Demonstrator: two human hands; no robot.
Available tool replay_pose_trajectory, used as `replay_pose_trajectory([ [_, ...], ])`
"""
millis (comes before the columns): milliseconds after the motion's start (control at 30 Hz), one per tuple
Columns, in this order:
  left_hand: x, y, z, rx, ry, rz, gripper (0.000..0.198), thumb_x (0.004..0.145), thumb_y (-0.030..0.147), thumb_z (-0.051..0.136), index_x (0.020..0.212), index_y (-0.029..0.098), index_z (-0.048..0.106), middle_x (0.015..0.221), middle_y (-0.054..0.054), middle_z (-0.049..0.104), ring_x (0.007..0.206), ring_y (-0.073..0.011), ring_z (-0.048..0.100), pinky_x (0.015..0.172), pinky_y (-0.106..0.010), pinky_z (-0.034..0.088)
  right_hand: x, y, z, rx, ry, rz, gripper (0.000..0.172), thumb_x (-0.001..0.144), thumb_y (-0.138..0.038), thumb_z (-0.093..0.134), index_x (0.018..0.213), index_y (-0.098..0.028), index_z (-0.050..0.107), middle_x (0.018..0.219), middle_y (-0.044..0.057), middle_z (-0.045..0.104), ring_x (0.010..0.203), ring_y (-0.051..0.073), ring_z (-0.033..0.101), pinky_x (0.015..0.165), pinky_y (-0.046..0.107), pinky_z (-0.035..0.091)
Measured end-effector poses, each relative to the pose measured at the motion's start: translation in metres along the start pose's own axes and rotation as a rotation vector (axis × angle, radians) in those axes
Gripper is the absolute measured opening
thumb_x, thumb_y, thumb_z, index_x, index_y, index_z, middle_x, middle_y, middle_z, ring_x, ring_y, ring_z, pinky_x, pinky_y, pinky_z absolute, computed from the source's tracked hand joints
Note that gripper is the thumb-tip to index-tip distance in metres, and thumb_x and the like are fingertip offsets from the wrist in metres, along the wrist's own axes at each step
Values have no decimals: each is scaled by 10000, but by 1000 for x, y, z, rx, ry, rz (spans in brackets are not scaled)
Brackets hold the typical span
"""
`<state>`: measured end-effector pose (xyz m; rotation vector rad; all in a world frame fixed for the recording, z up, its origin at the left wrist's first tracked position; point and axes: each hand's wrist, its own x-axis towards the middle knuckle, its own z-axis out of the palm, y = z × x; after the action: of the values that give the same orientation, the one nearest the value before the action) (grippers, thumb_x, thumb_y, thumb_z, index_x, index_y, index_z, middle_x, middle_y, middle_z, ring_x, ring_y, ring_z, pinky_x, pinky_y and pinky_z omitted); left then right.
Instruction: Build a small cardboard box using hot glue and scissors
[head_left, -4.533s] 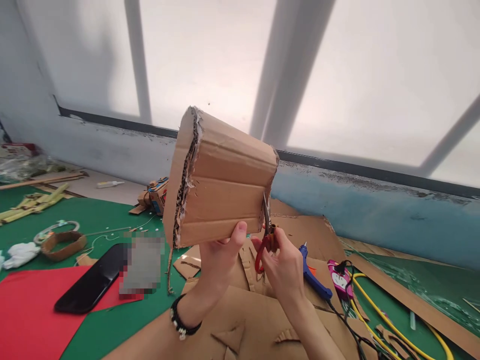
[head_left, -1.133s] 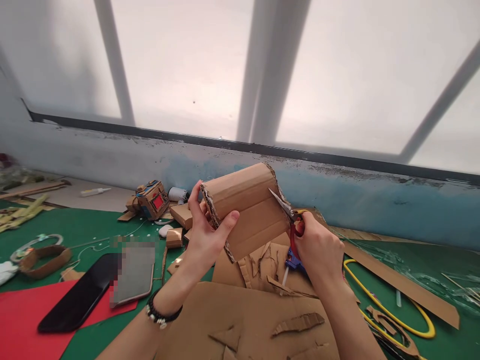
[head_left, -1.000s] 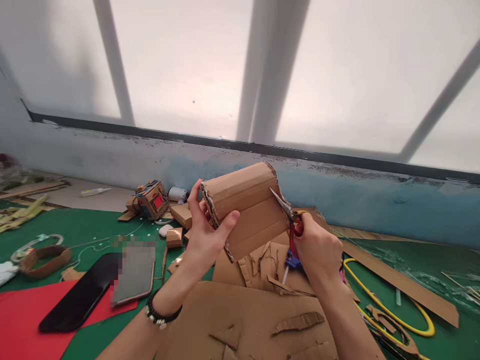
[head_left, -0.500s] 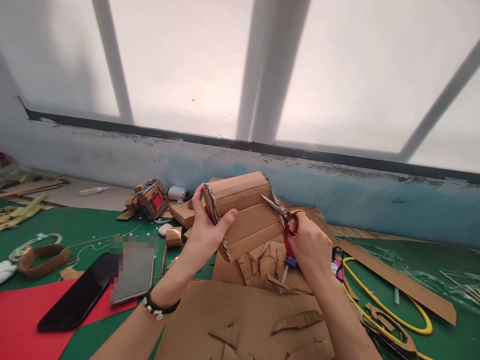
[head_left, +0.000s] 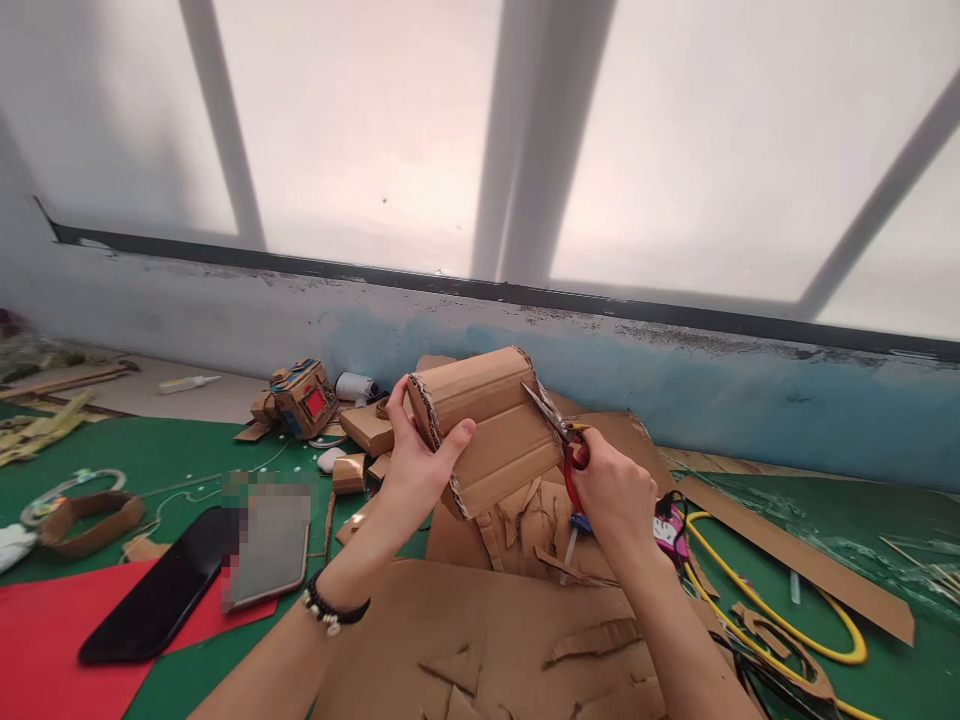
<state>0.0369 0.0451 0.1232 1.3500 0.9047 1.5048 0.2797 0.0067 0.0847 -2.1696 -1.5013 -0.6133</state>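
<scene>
A folded cardboard box [head_left: 495, 430] with rough, cut edges is held up in the middle of the view. My left hand [head_left: 427, 465] grips its left end, the thumb flat on the front face and the fingers around the back. In my right hand [head_left: 615, 490] is a pair of scissors [head_left: 553, 415] with red and yellow handles. The blades lie along the box's right edge, tips pointing up and left. Below the box, large cardboard sheets [head_left: 405, 640] and torn cardboard scraps [head_left: 592, 640] cover the green table.
On the left, a black phone [head_left: 161, 590] lies on red paper [head_left: 45, 620], beside a grey tablet-like device [head_left: 270, 550]. A small cardboard model [head_left: 304, 395] stands behind. To the right are a yellow cable [head_left: 855, 640] and a long cardboard strip [head_left: 802, 560].
The scissors and my right hand have shifted slightly left and the blades look closer together. The box has barely moved in my left hand.
</scene>
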Motion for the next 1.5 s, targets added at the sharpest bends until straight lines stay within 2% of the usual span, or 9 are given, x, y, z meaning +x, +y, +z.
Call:
replay_pose_trajectory([
  [200, 1, -5, -3, -58, 6, -96, 1024, 881, 506, 862, 1638, 304, 203, 1450, -142, 675, 1333, -300, 683, 1141, -456, 560, 5, 4, -7, 1, 65, -53, 182, 1023, -280, 625, 1161, -167, 661, 954, 124, 749, 890, 269, 707, 687, 323, 346],
  [400, -4, 0, -4, -95, -90, -200, 1012, 896, 531, 853, 1674, 313, 244, 1462, -138, 680, 1359, -307, 669, 1154, -455, 556, 11, 16, -3, 72, 154, -142, 259, 1063, -449, 570, 1056, -193, 615, 920, 106, 713, 892, 281, 684, 724, 337, 387],
  [533, 2, 2, -3, -85, 38, -113, 1014, 867, 537, 874, 1656, 272, 296, 1460, -157, 674, 1353, -313, 668, 1154, -458, 559, 16, 21, -4, 179, 188, -245, 338, 1047, -522, 579, 1085, -191, 637, 935, 98, 727, 917, 285, 672, 789, 352, 404],
  [633, 6, 0, -4, -52, 140, 59, 1044, 843, 598, 878, 1638, 265, 289, 1491, -167, 651, 1386, -304, 647, 1183, -449, 539, 17, 19, -9, 254, 143, -242, 396, 1001, -582, 661, 1098, -198, 660, 966, 85, 746, 922, 276, 671, 784, 336, 394],
  [700, 4, 0, -4, -14, 137, 158, 1074, 840, 621, 877, 1649, 286, 254, 1547, -163, 609, 1426, -295, 617, 1214, -444, 515, 15, 16, -13, 274, 97, -191, 390, 990, -582, 692, 1096, -208, 680, 951, 65, 753, 868, 254, 670, 726, 312, 361],
  [900, -8, 0, 1, 48, 150, 253, 1047, 887, 633, 828, 1681, 327, 218, 1709, -158, 427, 1537, -303, 503, 1248, -437, 486, 10, 4, -25, 168, 122, -21, 294, 975, -499, 751, 961, -207, 721, 820, 35, 740, 708, 188, 616, 621, 285, 182],
  [1067, -9, -3, 4, 41, 157, 229, 1016, 902, 652, 798, 1674, 324, 223, 1685, -162, 458, 1513, -312, 528, 1240, -456, 492, 9, 5, -23, 85, 203, 27, 208, 977, -369, 722, 855, -200, 718, 687, 22, 683, 621, 144, 511, 613, 296, 121],
  [1233, -8, -8, 6, 0, 143, 203, 981, 922, 608, 796, 1660, 288, 234, 1644, -171, 511, 1461, -284, 581, 1230, -440, 499, 8, 14, -14, 67, 305, -20, 254, 1018, -292, 594, 821, -191, 719, 635, 20, 629, 592, 129, 441, 623, 304, 115],
  [1500, -12, -10, 9, 27, 132, 183, 986, 908, 616, 803, 1655, 305, 241, 1625, -162, 518, 1477, -291, 567, 1249, -456, 480, 11, 14, -20, 65, 247, -13, 146, 952, -301, 679, 874, -197, 744, 716, 14, 665, 611, 129, 462, 606, 308, 124],
])
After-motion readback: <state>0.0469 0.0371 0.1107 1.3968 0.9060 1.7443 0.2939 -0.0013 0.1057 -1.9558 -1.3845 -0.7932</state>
